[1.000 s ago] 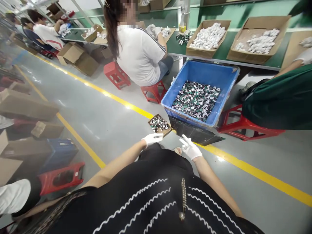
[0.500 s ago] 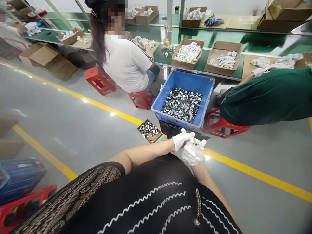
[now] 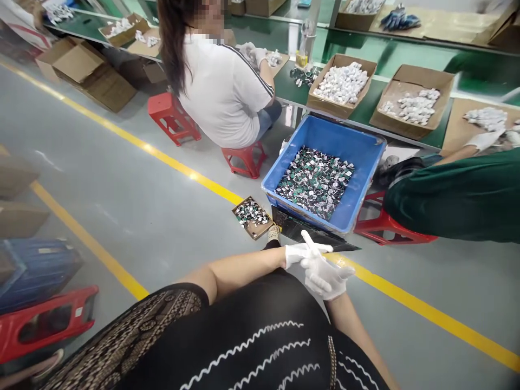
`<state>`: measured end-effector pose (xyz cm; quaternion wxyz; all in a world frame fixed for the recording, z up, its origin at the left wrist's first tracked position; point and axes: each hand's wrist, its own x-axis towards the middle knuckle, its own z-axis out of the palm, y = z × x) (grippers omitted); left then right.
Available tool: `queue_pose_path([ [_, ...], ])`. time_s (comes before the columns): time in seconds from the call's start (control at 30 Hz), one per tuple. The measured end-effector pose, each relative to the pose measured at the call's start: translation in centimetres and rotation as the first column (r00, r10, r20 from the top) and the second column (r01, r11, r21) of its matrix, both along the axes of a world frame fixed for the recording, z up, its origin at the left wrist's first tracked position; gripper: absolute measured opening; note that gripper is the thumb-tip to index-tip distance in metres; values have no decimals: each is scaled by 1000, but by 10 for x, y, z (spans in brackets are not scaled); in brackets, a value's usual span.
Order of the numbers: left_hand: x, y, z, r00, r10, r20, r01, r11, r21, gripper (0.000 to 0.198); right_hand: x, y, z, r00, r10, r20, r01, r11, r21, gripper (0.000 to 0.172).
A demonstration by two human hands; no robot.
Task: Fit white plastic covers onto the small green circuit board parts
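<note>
Both my hands wear white gloves and meet in front of my body, below the blue bin. My left hand reaches in from the left, a finger stretched out to the right and the rest partly hidden behind the other glove. My right hand crosses against it, one finger pointing up and left, the thumb apart and the other fingers bent. No object shows in either hand. Many small dark, green and silvery pieces lie inside the bin.
A shallow cardboard tray of similar pieces lies on the floor by a shoe. Two co-workers sit on red stools at the green bench, which bears cardboard boxes of white parts. A red stool and blue container stand left.
My view has shifted, so the bin and bench appear larger. My gloved hands stay together, but their fingers have moved and now cross differently. A shoe has come into view beside the floor tray.
</note>
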<state>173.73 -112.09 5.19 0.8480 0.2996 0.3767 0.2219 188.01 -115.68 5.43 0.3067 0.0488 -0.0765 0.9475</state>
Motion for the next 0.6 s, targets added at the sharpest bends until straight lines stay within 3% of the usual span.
queue_pose_path([
  [0.07,-31,21,-8,987,91,-134,-83,995,63,58,5,19,2,969,6,248,11,998,-67,104],
  [0.13,-67,57,-24,915,234,-330,-194,969,151,60,12,42,-4,884,9,468,55,991,-124,109],
  [0.23,-126,132,-63,629,442,-639,-320,897,305,58,20,81,-24,715,5,699,133,981,-143,93],
  [0.33,-174,212,-108,358,475,-804,-317,872,374,65,19,127,-52,517,-7,856,134,988,-72,69],
  [0.4,-193,254,-134,263,428,-864,-222,899,378,73,11,160,-75,410,-22,912,88,996,-15,62],
  [0.43,-197,270,-145,210,364,-908,-79,932,355,77,5,177,-88,361,-38,932,41,999,25,61],
  [0.5,-199,291,-160,171,272,-947,180,936,302,75,-11,209,-118,211,-132,969,-178,969,171,62],
  [0.53,-198,296,-164,168,252,-953,277,916,290,72,-21,225,-135,109,-235,966,-340,904,258,61],
  [0.57,-196,299,-166,176,249,-952,329,897,295,69,-32,239,-154,12,-373,928,-542,777,319,61],
  [0.6,-194,300,-166,178,254,-950,352,885,303,68,-45,252,-174,-28,-432,901,-641,700,315,59],
])
